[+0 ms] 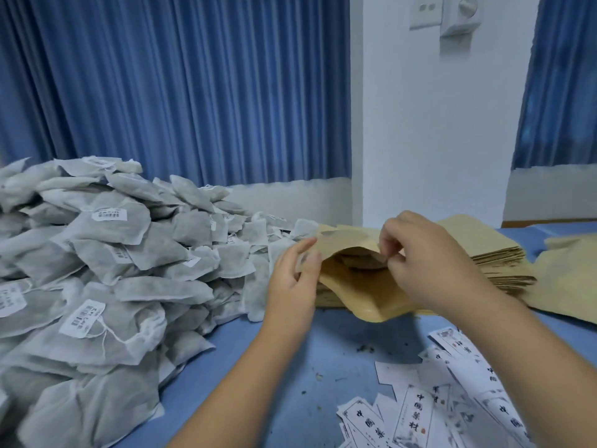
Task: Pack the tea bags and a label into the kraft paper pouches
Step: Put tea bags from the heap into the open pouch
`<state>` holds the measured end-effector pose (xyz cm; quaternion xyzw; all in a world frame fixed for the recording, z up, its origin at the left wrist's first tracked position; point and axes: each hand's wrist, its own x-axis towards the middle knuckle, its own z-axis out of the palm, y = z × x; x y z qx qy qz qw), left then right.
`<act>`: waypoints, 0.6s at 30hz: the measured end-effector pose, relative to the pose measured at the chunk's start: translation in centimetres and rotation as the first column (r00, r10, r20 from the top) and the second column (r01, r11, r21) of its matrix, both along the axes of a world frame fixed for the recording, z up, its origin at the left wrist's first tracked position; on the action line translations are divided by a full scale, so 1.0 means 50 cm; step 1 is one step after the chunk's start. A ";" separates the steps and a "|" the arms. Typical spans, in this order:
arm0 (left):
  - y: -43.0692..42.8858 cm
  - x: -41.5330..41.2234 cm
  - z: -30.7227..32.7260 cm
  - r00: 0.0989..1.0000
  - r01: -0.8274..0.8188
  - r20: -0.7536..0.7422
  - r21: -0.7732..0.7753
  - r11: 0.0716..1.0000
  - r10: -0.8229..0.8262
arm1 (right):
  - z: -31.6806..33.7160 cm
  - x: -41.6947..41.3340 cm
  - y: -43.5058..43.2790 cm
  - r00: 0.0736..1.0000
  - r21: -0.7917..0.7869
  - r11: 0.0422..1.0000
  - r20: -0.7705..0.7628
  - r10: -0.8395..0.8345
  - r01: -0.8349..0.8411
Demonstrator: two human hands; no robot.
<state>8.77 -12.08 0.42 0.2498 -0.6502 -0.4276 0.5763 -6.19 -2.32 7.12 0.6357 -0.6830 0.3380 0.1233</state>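
Two hands hold one kraft paper pouch by its mouth, just above the table. The left hand pinches the left side of the opening between thumb and fingers. The right hand has its fingers curled over and nips the upper lip on the right side, so the mouth gapes toward the camera. Dark, rounded shapes show inside the opening and look like filled bags, though their number cannot be told. The pouch's lower end sags toward the tabletop and overlaps the near edge of the stack of flat pouches, which lies directly behind both hands. More loose pouches lie spread out just to the right of that stack. To the left of the hands, a large heap of tea bags covers that side of the table, its nearest bags just beside the left hand. The bags are grey-white mesh, some with white barcode stickers and thin strings. Near the lower right, partly under the right forearm, lies a loose, overlapping scatter of labels, white slips printed with black characters. Dark crumbs dot the blue tabletop between the labels and the held pouch. Behind the table hang pleated blue curtains, split by a white wall that carries a switch plate and a round dial near the top.
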 end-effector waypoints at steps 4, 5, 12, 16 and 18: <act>-0.041 0.019 -0.025 0.971 -0.147 -0.145 0.270 0.952 0.191 | -0.006 -0.014 -0.011 0.999 -0.086 0.996 0.039 0.020 -0.016; -0.050 0.023 -0.040 0.974 -0.187 -0.071 0.282 0.941 0.215 | -0.008 -0.016 -0.013 0.998 -0.098 0.995 0.054 0.028 -0.022; -0.080 0.015 -0.094 0.995 -0.084 0.088 0.458 0.885 0.049 | -0.024 -0.029 -0.027 0.994 -0.075 0.996 0.090 0.064 -0.057; -0.112 0.004 -0.080 0.991 -0.045 0.135 0.474 0.879 -0.022 | -0.019 -0.033 -0.029 0.991 -0.074 0.994 0.100 0.089 -0.081; -0.128 -0.008 -0.073 0.989 0.006 0.127 0.473 0.881 -0.075 | -0.021 -0.037 -0.028 0.990 -0.078 0.993 0.105 0.094 -0.086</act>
